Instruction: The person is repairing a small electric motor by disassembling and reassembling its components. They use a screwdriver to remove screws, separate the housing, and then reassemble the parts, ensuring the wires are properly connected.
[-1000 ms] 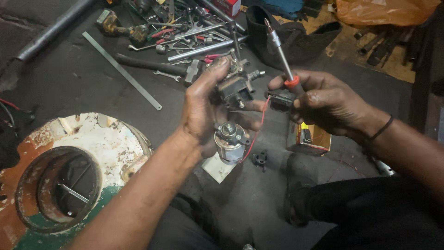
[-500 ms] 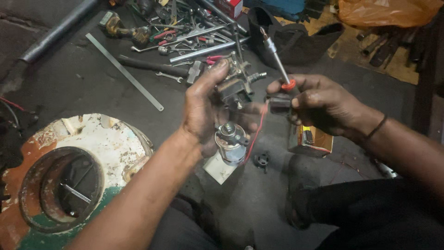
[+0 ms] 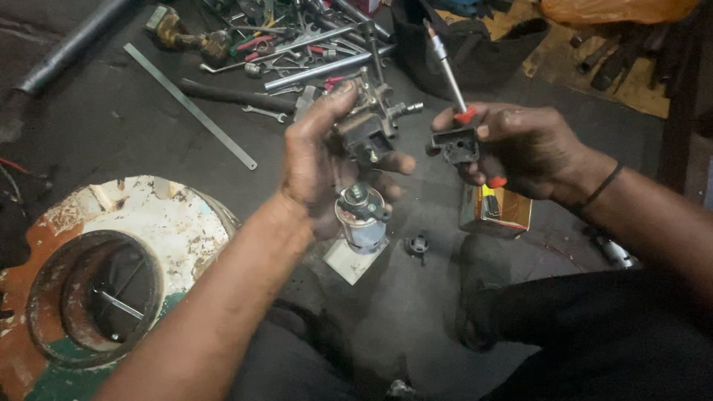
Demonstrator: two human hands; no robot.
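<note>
— What is the floor (image 3: 111,126) like?
— Dark and dirty, with grey smudges.
— What lies on it?
— A heap of metal tools (image 3: 297,44) at the top, a long flat metal strip (image 3: 189,105), and a big round rusty white part (image 3: 96,282) on the left.

I sit on the grimy dark floor (image 3: 89,111) of a repair workshop. Beyond my hands lies a heap of spanners and sockets (image 3: 297,44) with a steel ruler (image 3: 189,104); left of them, a rusty painted machine housing (image 3: 96,275).
</note>
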